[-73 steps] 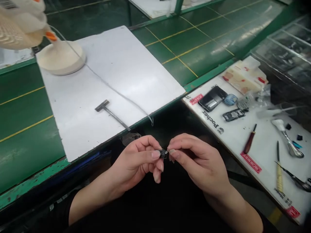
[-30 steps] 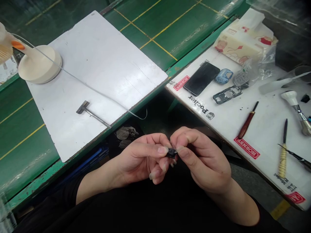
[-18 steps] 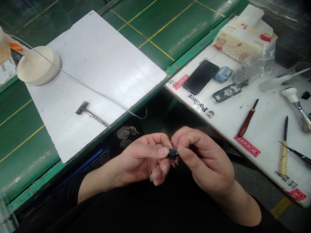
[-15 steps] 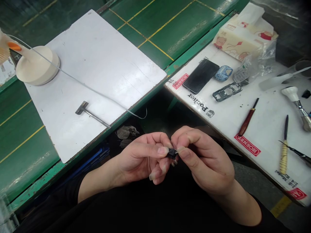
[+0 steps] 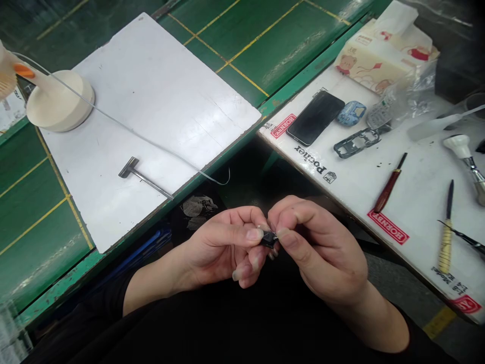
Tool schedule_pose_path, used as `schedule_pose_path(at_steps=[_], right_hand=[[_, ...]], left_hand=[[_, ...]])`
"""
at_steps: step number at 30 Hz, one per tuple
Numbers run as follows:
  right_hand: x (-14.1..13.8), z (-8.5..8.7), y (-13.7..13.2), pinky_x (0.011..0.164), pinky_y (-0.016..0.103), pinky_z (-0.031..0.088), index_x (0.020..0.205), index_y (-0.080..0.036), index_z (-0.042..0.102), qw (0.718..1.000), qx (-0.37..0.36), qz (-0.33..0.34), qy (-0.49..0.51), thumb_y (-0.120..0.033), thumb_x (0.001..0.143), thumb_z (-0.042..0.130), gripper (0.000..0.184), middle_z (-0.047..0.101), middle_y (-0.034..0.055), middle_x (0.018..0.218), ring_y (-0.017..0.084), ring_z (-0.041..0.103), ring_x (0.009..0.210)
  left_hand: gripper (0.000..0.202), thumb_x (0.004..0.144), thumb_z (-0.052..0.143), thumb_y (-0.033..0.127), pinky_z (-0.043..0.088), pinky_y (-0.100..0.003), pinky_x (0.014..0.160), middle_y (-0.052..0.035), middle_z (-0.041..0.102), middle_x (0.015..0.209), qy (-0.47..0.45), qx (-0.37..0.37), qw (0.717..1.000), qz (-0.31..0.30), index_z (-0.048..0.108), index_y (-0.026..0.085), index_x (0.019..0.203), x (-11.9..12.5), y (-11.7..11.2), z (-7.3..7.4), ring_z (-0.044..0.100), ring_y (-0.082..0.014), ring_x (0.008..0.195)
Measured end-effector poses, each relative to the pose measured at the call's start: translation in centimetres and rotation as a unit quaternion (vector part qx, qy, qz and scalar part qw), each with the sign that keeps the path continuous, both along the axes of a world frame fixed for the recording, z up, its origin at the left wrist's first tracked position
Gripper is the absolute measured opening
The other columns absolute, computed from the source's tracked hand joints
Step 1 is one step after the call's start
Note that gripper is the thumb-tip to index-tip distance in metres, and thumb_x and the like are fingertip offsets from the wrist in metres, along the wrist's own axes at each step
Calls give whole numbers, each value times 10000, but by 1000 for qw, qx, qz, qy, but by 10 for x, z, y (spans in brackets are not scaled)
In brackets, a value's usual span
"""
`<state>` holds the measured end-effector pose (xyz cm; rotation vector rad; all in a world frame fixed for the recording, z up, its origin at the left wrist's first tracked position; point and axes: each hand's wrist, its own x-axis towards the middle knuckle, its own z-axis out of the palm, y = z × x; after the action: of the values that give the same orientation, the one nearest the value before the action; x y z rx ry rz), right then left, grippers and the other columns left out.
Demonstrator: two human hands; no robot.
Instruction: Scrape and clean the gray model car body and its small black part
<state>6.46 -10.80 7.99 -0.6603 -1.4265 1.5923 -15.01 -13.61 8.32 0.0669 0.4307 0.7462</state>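
Over my lap, below the bench edge, my left hand (image 5: 223, 250) and my right hand (image 5: 322, 247) meet fingertip to fingertip. Both pinch one small black part (image 5: 269, 238) between thumb and forefinger. Most of the part is hidden by the fingers, so its shape is unclear. The other fingers of both hands are curled in.
A white board (image 5: 159, 101) on the green bench (image 5: 273, 35) carries a T-shaped metal tool (image 5: 142, 176) and a cream fan base (image 5: 58, 98) with a thin cable. The white table (image 5: 409, 182) at right holds a phone (image 5: 315, 117), a black frame (image 5: 358, 141), hand tools (image 5: 389, 183) and a tissue pack (image 5: 382, 55).
The view has shifted left and down since the oldest frame. My hands stay together on the small part, with only slight finger movement over the last second.
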Motion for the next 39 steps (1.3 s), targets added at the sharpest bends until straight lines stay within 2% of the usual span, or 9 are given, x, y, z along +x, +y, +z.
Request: schedule_pose_path(at_steps=[8, 12, 15, 19, 22, 26, 31, 37, 39], right_hand=[[-2, -1, 1, 736, 292, 640, 1106, -235, 729, 1000, 5, -9, 1, -202, 1164, 714, 68, 713, 29, 1043, 141, 708, 841], [-3, -2, -2, 709, 263, 645, 1117, -242, 780, 998, -50, -36, 19, -238, 1164, 740, 62, 717, 30, 1047, 128, 701, 812], [-3, -6, -7, 745, 290, 695, 1220, -264, 827, 992, -102, -49, 47, -265, 1159, 761, 90, 754, 54, 1125, 149, 748, 853], [-2, -12, -14, 841, 348, 759, 1393, -287, 824, 990, -114, -59, 54, -265, 1149, 782, 249, 788, 61, 1145, 189, 808, 958], [-2, -10, -15, 812, 334, 762, 1362, -301, 833, 994, -83, -61, 32, -215, 1133, 789, 249, 767, 52, 1197, 172, 826, 926], [-2, -5, -15, 788, 291, 722, 1211, -275, 862, 986, 56, -128, -92, -143, 1057, 841, 203, 778, 46, 1165, 158, 802, 914], [-5, 1, -16, 774, 344, 735, 1182, -267, 859, 947, 180, -187, -190, -113, 1016, 844, 227, 818, 56, 1109, 191, 791, 866], [-2, 5, -15, 810, 390, 761, 1310, -267, 834, 887, 351, -184, -237, -80, 990, 876, 373, 872, 75, 1102, 244, 847, 938], [-1, 4, -15, 842, 400, 771, 1339, -244, 824, 874, 383, -175, -242, -83, 987, 895, 393, 883, 81, 1102, 248, 859, 960]], left_hand=[[76, 1050, 852, 186, 633, -207, 531, -42, 799, 759, -4, 10, 1000, 14, 791, 141, 1046, 2, -1, 0, 608, -85, 474], [105, 1081, 845, 230, 659, -220, 573, -41, 812, 804, 34, 38, 998, 37, 768, 161, 1065, 5, -2, -2, 668, -101, 528], [122, 1105, 833, 256, 671, -228, 607, -44, 830, 850, 85, 79, 990, 78, 747, 169, 1096, 8, -3, -3, 739, -122, 587], [127, 1114, 832, 248, 690, -250, 651, -45, 854, 887, 154, 131, 971, 126, 731, 171, 1117, 11, -5, -3, 787, -142, 645], [145, 1104, 851, 251, 688, -247, 665, -31, 844, 885, 187, 151, 959, 147, 729, 176, 1128, 13, -7, -5, 796, -144, 679], [179, 1070, 896, 269, 684, -247, 691, -30, 818, 990, 247, 187, 935, 172, 746, 195, 1133, 14, -9, -10, 777, -136, 749], [116, 1046, 898, 203, 689, -282, 774, -44, 785, 1133, 339, 288, 871, 211, 821, 225, 1129, 11, -13, -15, 784, -154, 864], [265, 965, 928, 79, 678, -379, 988, -76, 891, 1139, 519, 420, 706, 235, 904, 283, 1133, -2, -15, -7, 834, -241, 1067], [250, 964, 915, 87, 685, -435, 1019, -75, 918, 1126, 546, 453, 668, 223, 903, 294, 1104, -7, -14, -1, 859, -262, 1055]])
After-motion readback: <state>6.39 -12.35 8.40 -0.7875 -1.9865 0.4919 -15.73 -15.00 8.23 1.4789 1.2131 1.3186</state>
